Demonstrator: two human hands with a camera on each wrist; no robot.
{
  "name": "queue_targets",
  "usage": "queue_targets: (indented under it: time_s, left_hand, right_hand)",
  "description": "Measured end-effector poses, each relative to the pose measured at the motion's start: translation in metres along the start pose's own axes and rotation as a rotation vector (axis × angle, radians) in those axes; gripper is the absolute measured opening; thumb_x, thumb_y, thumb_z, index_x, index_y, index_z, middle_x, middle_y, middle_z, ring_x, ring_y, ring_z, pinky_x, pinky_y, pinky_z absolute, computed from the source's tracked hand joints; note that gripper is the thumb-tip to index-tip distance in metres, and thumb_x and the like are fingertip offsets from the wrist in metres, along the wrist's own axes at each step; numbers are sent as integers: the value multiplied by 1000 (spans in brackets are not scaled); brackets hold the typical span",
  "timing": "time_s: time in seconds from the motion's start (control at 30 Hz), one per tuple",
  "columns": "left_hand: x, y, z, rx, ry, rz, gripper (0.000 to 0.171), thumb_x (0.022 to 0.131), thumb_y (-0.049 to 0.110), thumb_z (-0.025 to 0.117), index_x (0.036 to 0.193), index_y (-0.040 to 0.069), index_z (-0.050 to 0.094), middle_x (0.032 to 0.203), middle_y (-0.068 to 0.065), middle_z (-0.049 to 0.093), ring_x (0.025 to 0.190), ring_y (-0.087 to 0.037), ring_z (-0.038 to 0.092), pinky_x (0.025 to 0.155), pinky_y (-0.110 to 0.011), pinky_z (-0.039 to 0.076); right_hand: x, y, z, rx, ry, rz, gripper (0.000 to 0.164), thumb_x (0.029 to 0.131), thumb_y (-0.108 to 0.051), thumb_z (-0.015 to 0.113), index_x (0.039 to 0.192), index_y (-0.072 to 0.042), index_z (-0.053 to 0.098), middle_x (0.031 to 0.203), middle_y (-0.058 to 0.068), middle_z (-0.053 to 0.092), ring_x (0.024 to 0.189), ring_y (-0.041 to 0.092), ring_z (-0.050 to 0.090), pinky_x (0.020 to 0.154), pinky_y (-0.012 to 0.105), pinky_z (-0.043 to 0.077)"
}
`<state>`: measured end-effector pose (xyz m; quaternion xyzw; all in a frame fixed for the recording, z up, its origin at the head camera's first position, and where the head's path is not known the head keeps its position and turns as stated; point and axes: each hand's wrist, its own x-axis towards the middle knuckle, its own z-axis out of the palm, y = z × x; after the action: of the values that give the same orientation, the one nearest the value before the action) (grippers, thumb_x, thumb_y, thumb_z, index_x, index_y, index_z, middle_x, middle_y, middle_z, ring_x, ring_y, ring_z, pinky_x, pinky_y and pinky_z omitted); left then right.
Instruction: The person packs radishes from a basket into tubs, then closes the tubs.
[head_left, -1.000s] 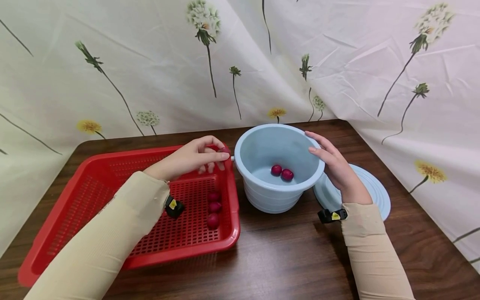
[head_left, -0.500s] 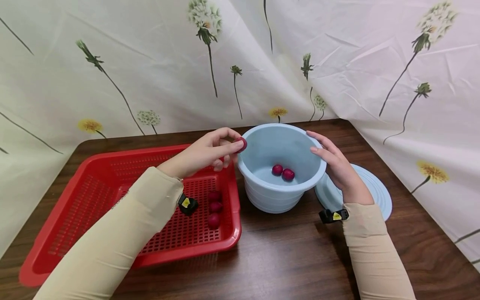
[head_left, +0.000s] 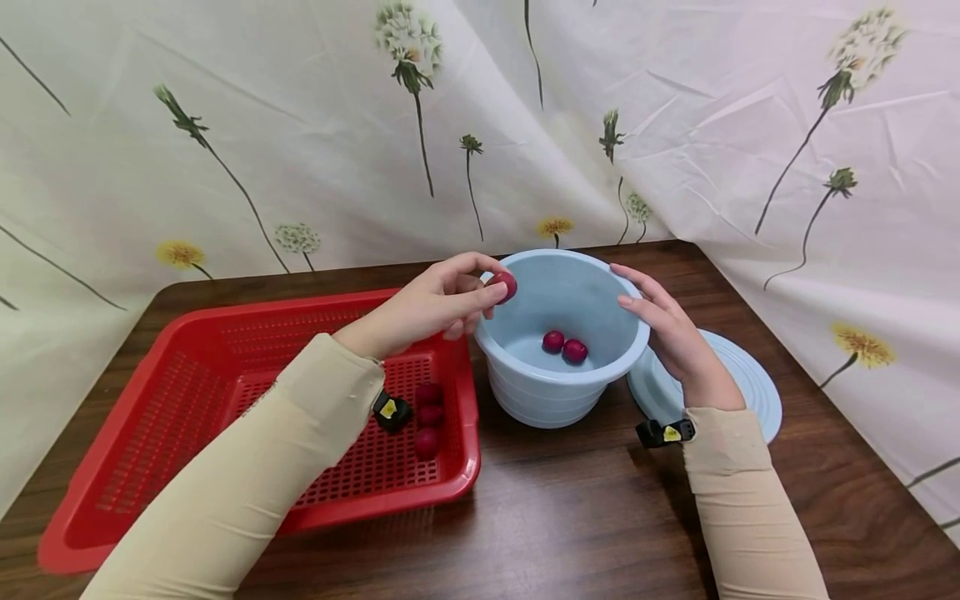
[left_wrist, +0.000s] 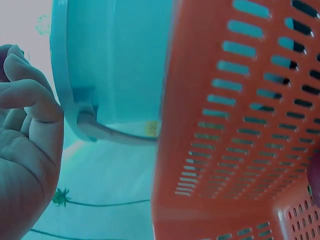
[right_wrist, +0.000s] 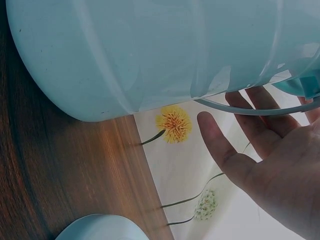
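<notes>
My left hand [head_left: 438,302] pinches a plum [head_left: 502,287] between thumb and fingertips, at the left rim of a light blue bucket [head_left: 543,400]. In the left wrist view, the curled fingers [left_wrist: 32,95] show beside the bucket's rim, with the plum partly cut off at the frame's edge. Two plums [head_left: 574,351] lie on the bucket's bottom. My right hand [head_left: 678,342] holds the bucket's right rim, thumb over the edge. In the right wrist view, its other fingers [right_wrist: 220,145] spread along the outside by the handle [right_wrist: 240,110].
A red perforated basket [head_left: 360,502] stands left of the bucket, with several plums [head_left: 427,443] along its right side, under the left forearm. A round light blue lid [head_left: 738,375] lies on the wooden table [head_left: 555,517] at the right. A flowered cloth [head_left: 315,125] hangs behind.
My left hand has carried the plum rightward, from above the basket's right edge to over the bucket's left rim. The right hand keeps its place on the bucket.
</notes>
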<state>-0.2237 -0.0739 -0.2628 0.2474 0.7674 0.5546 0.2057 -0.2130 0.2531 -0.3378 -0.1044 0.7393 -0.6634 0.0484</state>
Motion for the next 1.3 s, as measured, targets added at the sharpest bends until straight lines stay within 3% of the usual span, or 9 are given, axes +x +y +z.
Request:
queue_targets:
  time_s: [0.27, 0.6, 0.97, 1.17, 1.3]
  left_hand:
    - [7, 1, 9, -12, 30, 3, 37, 96, 29, 65, 131, 25, 53, 99, -11, 61, 65, -22, 51, 52, -26, 41]
    - [13, 5, 17, -20, 27, 15, 34, 96, 27, 67, 128, 24, 56, 96, -11, 64, 60, -20, 51, 49, -27, 40]
    - [22, 0, 22, 106, 28, -28, 31, 93, 34, 69, 122, 26, 60, 80, -10, 60, 52, -23, 46, 46, -29, 43]
    - [24, -1, 23, 88, 43, -54, 33, 92, 35, 70, 122, 25, 60, 82, -14, 60, 52, -19, 48, 45, -28, 42]
    - [25, 0, 22, 87, 51, -71, 34, 91, 34, 71, 121, 24, 60, 76, -9, 59, 50, -17, 48, 45, -30, 42]
  right_hand:
    - [0, -1, 0, 3, 0, 8, 52, 103, -25, 44, 153, -17, 32, 146, 3, 36, 123, 13, 45, 94, 22, 45]
    - [2, 1, 0, 5, -8, -13, 51, 103, -24, 45, 152, -17, 34, 146, 4, 37, 122, 12, 47, 92, 22, 46]
    - [1, 1, 0, -4, -7, -13, 52, 103, -25, 45, 153, -17, 33, 145, 2, 38, 121, 11, 47, 92, 21, 47]
    - [1, 1, 0, -2, -5, -9, 52, 103, -26, 46, 153, -17, 33, 145, 1, 37, 122, 12, 46, 92, 21, 46]
    - [1, 0, 0, -3, -4, -9, 52, 102, -26, 46, 153, -18, 34, 144, 1, 37, 122, 13, 46, 92, 23, 46]
